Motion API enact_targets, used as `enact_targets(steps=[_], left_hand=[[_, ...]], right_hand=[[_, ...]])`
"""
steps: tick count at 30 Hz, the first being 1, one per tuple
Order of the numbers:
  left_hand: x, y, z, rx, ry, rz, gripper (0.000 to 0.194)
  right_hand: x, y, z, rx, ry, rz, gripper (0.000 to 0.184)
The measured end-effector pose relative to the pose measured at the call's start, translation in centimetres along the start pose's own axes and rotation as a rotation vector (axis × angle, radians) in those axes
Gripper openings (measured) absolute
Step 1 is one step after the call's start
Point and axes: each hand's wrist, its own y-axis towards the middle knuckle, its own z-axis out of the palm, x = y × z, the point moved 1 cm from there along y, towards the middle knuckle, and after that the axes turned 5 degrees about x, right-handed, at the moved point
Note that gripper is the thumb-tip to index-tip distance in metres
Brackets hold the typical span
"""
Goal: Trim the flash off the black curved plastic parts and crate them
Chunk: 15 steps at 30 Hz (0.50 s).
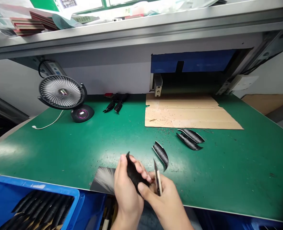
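My left hand [126, 188] grips a curved black piece [134, 175], which looks like a dark moulded or feathered strip. My right hand [164, 201] pinches a small knife with a pale wooden handle [158, 179], its narrow blade pointing up, right beside the black piece. Just beyond my hands, a similar curved black piece with a pale stripe [161, 155] lies on the green mat [84, 150]. Two more [190, 139] lie together further right. A grey-white fibrous sheet [103, 180] lies partly hidden behind my left hand.
A blue bin [36, 188] holding several long black pieces sits below the near mat edge at left. Dark scraps are scattered on the mat. Further back are a cardboard sheet [187, 111], a small desk fan [62, 92], and black items [115, 102]. A metal shelf [132, 35] runs overhead.
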Motion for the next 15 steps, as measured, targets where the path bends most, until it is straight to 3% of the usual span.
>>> enact_targets(steps=[2, 5, 7, 10, 15], left_hand=[[0.7, -0.6, 0.1, 0.030, 0.070, 0.046, 0.029], [1.4, 0.0, -0.4, -0.034, 0.128, 0.055, 0.023], [1.9, 1.3, -1.0, -0.032, 0.204, 0.018, 0.020], [2.5, 4.0, -2.1, 0.011, 0.434, 0.081, 0.020], [3.6, 7.8, -2.6, 0.060, 0.645, 0.131, 0.015]], right_hand=[[0.2, 0.5, 0.6, 0.045, 0.014, 0.031, 0.032], [-0.3, 0.2, -0.4, 0.001, -0.240, -0.051, 0.030], [-1.0, -0.5, -2.1, -0.039, -0.487, -0.183, 0.024], [-1.7, -1.0, -5.1, -0.161, -0.773, -0.312, 0.024], [-1.6, 0.8, -7.0, -0.373, -1.101, -0.327, 0.020]])
